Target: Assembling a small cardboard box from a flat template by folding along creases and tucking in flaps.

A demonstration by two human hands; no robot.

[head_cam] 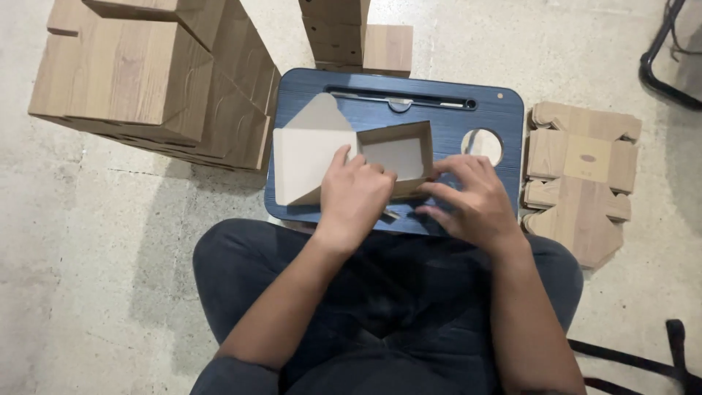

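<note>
Both hands — left hand [356,194] and right hand [470,196] — grip a half-folded cardboard box [351,155] on the blue worktop [504,117]; flat box blanks [581,175] lie beside.

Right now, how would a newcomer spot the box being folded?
Find the dark blue lap tray lying on the floor in front of the person's knees. On it sits a half-folded cardboard box, held by the left hand and right hand. Unlike the flat blanks stacked to the right, its walls stand up.
</note>
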